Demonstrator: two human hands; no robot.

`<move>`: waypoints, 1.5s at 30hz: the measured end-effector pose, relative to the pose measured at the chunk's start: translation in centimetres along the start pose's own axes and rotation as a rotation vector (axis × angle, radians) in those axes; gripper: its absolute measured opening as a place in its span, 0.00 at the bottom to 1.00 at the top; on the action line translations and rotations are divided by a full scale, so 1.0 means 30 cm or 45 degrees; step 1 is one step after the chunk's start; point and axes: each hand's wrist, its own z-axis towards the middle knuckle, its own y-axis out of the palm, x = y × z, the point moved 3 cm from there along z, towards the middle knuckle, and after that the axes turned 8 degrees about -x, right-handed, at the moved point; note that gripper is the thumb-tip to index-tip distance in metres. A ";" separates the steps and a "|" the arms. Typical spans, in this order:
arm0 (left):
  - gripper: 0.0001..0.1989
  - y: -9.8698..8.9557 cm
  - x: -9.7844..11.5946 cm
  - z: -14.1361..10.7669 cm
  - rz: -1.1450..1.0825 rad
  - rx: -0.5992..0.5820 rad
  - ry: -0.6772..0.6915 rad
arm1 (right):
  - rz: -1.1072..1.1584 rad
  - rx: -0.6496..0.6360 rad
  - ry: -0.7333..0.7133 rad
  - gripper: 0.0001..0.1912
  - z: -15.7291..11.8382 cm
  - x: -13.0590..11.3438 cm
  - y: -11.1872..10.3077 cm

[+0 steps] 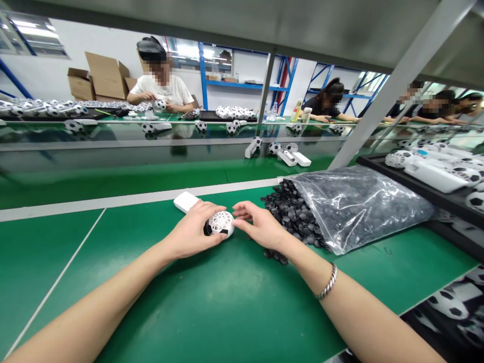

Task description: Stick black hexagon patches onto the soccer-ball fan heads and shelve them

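My left hand [194, 229] is closed around the round head of a white soccer-ball-headed device [222, 222]. Its ball has a web of open white cells on top and black patches low on the side. The white handle [185, 201] sticks out beyond my left fingers, toward the back edge of the bench. My right hand [257, 222] is just right of the ball, fingers and thumb apart. Its thumb tip is at the ball's side; whether they touch I cannot tell. Nothing shows between its fingers. Small black pieces [297, 217] lie heaped behind my right wrist.
A clear plastic bag [363, 201] of black pieces lies open at right. A black tray [419, 176] of similar devices is beyond it. Behind the bench runs a green conveyor [151, 164] carrying devices [289, 155]. A slanting metal post [393, 91] stands at right. Co-workers [161, 91] sit opposite.
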 end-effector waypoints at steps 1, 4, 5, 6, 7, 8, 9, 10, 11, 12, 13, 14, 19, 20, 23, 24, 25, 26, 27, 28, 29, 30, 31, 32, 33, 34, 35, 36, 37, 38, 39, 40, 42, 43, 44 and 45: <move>0.27 0.002 -0.005 0.000 -0.001 -0.010 -0.011 | -0.175 0.019 0.062 0.13 -0.005 -0.002 -0.022; 0.31 0.001 -0.018 -0.002 0.031 -0.015 -0.051 | -0.620 -0.015 0.287 0.11 -0.019 0.002 -0.068; 0.31 0.001 -0.019 -0.004 0.039 -0.032 -0.062 | -0.674 -0.053 0.343 0.10 -0.022 0.007 -0.073; 0.31 0.001 -0.020 -0.006 0.036 -0.065 -0.071 | -0.689 -0.090 0.379 0.07 -0.023 0.013 -0.072; 0.31 0.003 -0.018 -0.008 0.025 -0.110 -0.080 | -0.683 -0.116 0.397 0.04 -0.022 0.019 -0.068; 0.31 0.006 -0.015 -0.009 0.006 -0.153 -0.096 | -0.666 -0.131 0.400 0.02 -0.021 0.024 -0.062; 0.32 0.009 -0.012 -0.011 -0.019 -0.182 -0.120 | -0.650 -0.136 0.396 0.02 -0.019 0.029 -0.056; 0.33 0.013 -0.007 -0.012 -0.047 -0.190 -0.148 | -0.637 -0.135 0.388 0.03 -0.016 0.032 -0.052; 0.34 0.016 -0.002 -0.013 -0.077 -0.175 -0.176 | -0.626 -0.133 0.380 0.04 -0.014 0.034 -0.049; 0.33 0.020 0.003 -0.013 -0.106 -0.147 -0.198 | -0.616 -0.132 0.370 0.04 -0.013 0.035 -0.047; 0.32 0.022 0.008 -0.013 -0.131 -0.120 -0.210 | -0.606 -0.132 0.361 0.04 -0.013 0.034 -0.048; 0.31 0.025 0.013 -0.013 -0.151 -0.106 -0.211 | -0.599 -0.136 0.352 0.04 -0.013 0.031 -0.049; 0.30 0.024 0.010 -0.014 -0.188 -0.181 -0.188 | -0.388 -0.084 0.170 0.04 -0.015 -0.005 -0.053; 0.30 0.022 0.005 -0.014 -0.193 -0.187 -0.195 | -0.294 -0.061 0.126 0.04 -0.015 -0.012 -0.051; 0.30 0.019 -0.006 -0.015 -0.211 -0.192 -0.201 | -0.014 -0.020 0.053 0.06 -0.012 -0.024 -0.040; 0.31 0.020 -0.007 -0.015 -0.217 -0.194 -0.198 | 0.067 -0.016 0.046 0.05 -0.011 -0.025 -0.036; 0.31 0.020 -0.007 -0.015 -0.225 -0.196 -0.196 | 0.146 -0.022 0.049 0.05 -0.009 -0.025 -0.031; 0.31 0.020 -0.007 -0.015 -0.234 -0.197 -0.196 | 0.223 -0.040 0.058 0.05 -0.008 -0.023 -0.026; 0.31 0.020 -0.007 -0.016 -0.242 -0.197 -0.196 | 0.287 -0.068 0.068 0.06 -0.006 -0.022 -0.022; 0.31 0.020 -0.006 -0.015 -0.252 -0.197 -0.192 | 0.323 -0.095 0.066 0.08 -0.006 -0.021 -0.019; 0.30 0.019 -0.005 -0.015 -0.261 -0.196 -0.186 | 0.317 -0.110 0.042 0.09 -0.005 -0.023 -0.018; 0.30 0.017 -0.005 -0.015 -0.270 -0.197 -0.175 | 0.271 -0.102 -0.006 0.09 -0.005 -0.027 -0.021; 0.30 0.016 -0.004 -0.014 -0.278 -0.202 -0.162 | 0.194 -0.076 -0.070 0.09 -0.006 -0.033 -0.025; 0.30 0.015 -0.004 -0.014 -0.284 -0.211 -0.147 | 0.110 -0.037 -0.135 0.08 -0.007 -0.040 -0.030; 0.29 0.015 -0.004 -0.013 -0.291 -0.222 -0.129 | 0.042 -0.006 -0.184 0.08 -0.009 -0.046 -0.034; 0.29 0.014 -0.004 -0.013 -0.297 -0.232 -0.114 | 0.008 0.009 -0.206 0.07 -0.010 -0.050 -0.037; 0.29 0.014 -0.006 -0.013 -0.303 -0.239 -0.102 | 0.011 0.007 -0.200 0.07 -0.011 -0.053 -0.038; 0.29 0.014 -0.007 -0.014 -0.308 -0.244 -0.096 | 0.037 -0.004 -0.181 0.06 -0.011 -0.054 -0.037; 0.29 0.014 -0.009 -0.014 -0.313 -0.246 -0.095 | 0.059 -0.019 -0.166 0.06 -0.012 -0.055 -0.036; 0.29 0.014 -0.011 -0.015 -0.316 -0.246 -0.099 | 0.064 -0.034 -0.167 0.05 -0.012 -0.058 -0.034; 0.29 0.016 -0.012 -0.015 -0.319 -0.243 -0.107 | 0.048 -0.048 -0.186 0.04 -0.012 -0.061 -0.031; 0.29 0.018 -0.013 -0.015 -0.321 -0.240 -0.117 | 0.015 -0.059 -0.219 0.04 -0.011 -0.065 -0.028; 0.29 0.024 -0.013 -0.014 -0.331 -0.218 -0.142 | -0.057 -0.084 -0.290 0.06 -0.011 -0.070 -0.017; 0.29 0.027 -0.011 -0.013 -0.337 -0.196 -0.157 | -0.075 -0.091 -0.317 0.07 -0.011 -0.070 -0.011; 0.29 0.031 -0.009 -0.012 -0.343 -0.172 -0.171 | -0.078 -0.093 -0.332 0.07 -0.010 -0.069 -0.005; 0.28 0.034 -0.006 -0.011 -0.346 -0.147 -0.182 | -0.069 -0.087 -0.332 0.06 -0.010 -0.067 0.001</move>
